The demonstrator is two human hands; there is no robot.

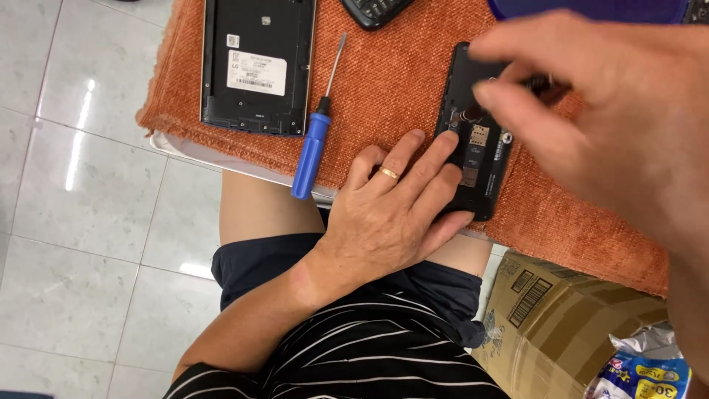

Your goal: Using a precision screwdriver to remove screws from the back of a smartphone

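While the left hand presses flat, fingers spread, on the opened black phone lying on the orange cloth, the blurred right hand pinches something small, best kept steady and vertical.

free: orange cloth centre | blocked: blue screwdriver, black panel left

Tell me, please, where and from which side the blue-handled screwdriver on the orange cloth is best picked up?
Probably by the blue handle of the screwdriver, from above, fingers across its width. The handle is the thick part, lies flat and juts over the orange cloth's near edge. The thin shaft points away, close beside the opened phone. The left hand is nearest.
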